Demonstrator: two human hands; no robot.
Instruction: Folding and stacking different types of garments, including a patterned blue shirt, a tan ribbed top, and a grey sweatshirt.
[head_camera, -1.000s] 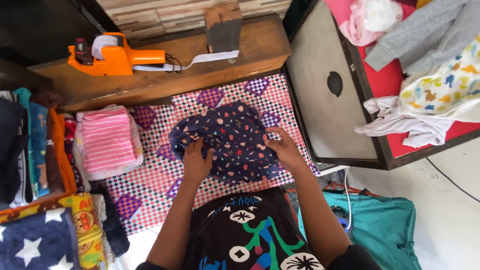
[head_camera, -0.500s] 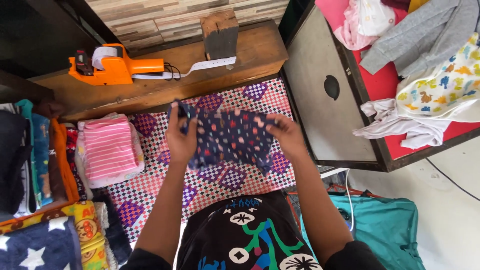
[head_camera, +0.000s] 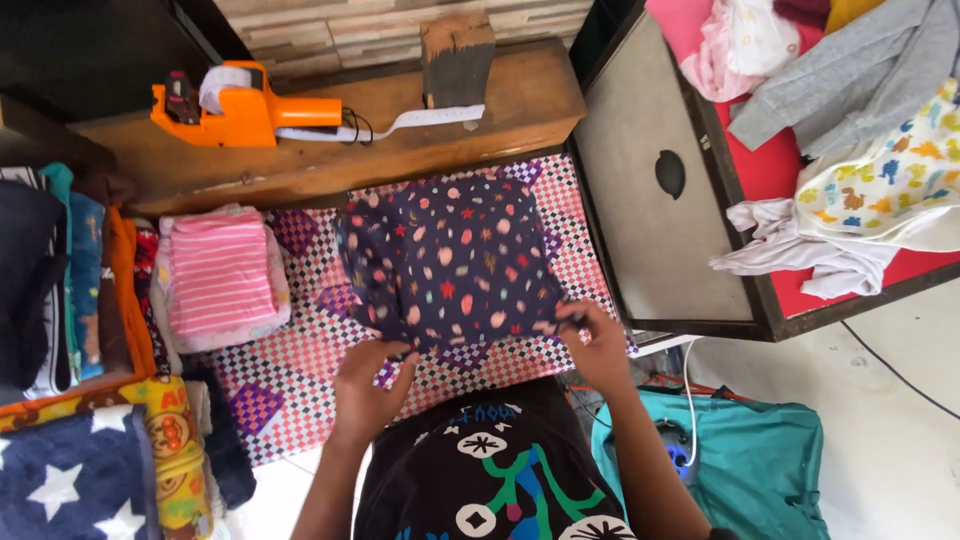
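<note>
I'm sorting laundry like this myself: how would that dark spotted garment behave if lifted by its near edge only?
The dark spotted garment is probably floppy: it is thin cloth, its near edge bunching where the left hand and right hand pinch it. It likely weighs little, so it would drape and unfold. On the checkered mat it would probably drag and wrinkle rather than slide.

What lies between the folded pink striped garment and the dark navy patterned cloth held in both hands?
In the head view, only a bare strip of the red-and-white checkered mat separates the folded pink striped garment from the dark navy patterned cloth; nothing rests on it.
</note>
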